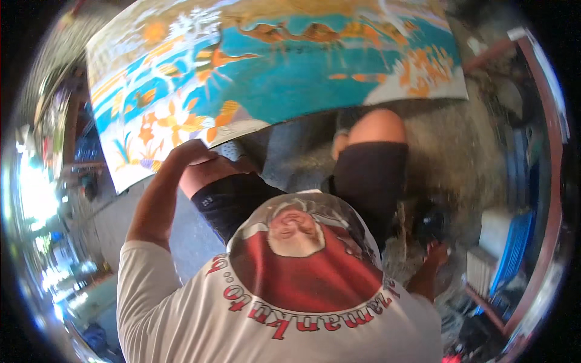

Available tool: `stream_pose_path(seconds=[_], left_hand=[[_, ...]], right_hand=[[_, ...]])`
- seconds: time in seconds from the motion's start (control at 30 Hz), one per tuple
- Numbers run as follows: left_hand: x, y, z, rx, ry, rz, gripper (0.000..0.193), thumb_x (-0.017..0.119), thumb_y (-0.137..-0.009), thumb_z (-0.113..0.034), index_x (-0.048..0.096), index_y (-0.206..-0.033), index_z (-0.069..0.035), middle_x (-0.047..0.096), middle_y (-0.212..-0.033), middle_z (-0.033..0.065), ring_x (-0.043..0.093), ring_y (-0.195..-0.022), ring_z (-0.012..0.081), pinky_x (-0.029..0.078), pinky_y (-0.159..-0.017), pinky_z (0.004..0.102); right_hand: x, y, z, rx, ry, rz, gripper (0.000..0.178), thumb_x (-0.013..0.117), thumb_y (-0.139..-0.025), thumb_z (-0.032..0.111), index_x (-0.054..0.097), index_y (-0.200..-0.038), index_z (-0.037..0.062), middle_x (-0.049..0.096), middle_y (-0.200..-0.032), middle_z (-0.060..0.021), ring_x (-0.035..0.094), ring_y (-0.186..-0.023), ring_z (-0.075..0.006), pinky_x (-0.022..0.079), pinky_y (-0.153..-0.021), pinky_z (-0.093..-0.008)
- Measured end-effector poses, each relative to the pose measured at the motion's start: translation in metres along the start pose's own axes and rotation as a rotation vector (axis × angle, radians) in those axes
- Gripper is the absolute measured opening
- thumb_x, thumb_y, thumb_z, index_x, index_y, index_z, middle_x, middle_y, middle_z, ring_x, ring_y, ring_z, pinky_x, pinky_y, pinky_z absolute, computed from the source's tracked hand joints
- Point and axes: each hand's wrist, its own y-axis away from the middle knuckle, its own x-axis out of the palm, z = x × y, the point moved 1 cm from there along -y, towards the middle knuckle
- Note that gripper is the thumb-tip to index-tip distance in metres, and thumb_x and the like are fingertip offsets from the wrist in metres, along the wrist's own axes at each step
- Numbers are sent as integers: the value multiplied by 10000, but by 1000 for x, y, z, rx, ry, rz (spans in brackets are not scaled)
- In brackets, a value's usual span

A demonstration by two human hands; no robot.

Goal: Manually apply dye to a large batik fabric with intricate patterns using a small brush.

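A large painted panel [290, 85] leans in front of my knees, with turquoise water, orange birds and plants, and white unpainted-looking patches. My left hand [196, 152] rests on my left knee beside the panel's lower edge. Its fingers lie low over the knee, and I see nothing held in them. Down at my right side, my right hand [439, 251] reaches low, close to a dark rounded object [431, 222] on the floor. Its fingers are small and dim there, so what they hold, if anything, cannot be made out.
Beyond my right hand stand pale and blue flat-sided items [511, 251] beside a long reddish-brown frame [552, 181]. Brown wooden furniture [75, 130] is at the left, near bright light. Grey concrete floor [130, 227] shows around my legs.
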Motion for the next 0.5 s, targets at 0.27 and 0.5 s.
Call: stream_pose_path(seconds=[0.27, 0.5], left_hand=[[-18, 22, -60, 42, -21, 236, 646, 633, -865, -650, 758, -1109, -65, 729, -1111, 201, 688, -1075, 360, 531, -879, 459], [-48, 1, -113, 233, 464, 500, 667, 610, -903, -692, 710, -1260, -137, 746, -1019, 163, 697, -1080, 312, 567, -722, 478]], right_hand=[[358, 27, 128, -105, -565, 139, 271, 560, -999, 225, 644, -1108, -8, 718, -958, -139, 690, -866, -261, 549, -933, -429], [693, 126, 191, -62, -519, 967, 261, 579, -1019, 205, 649, -1155, -7, 634, -922, -73, 590, -819, -187, 511, -766, -313]])
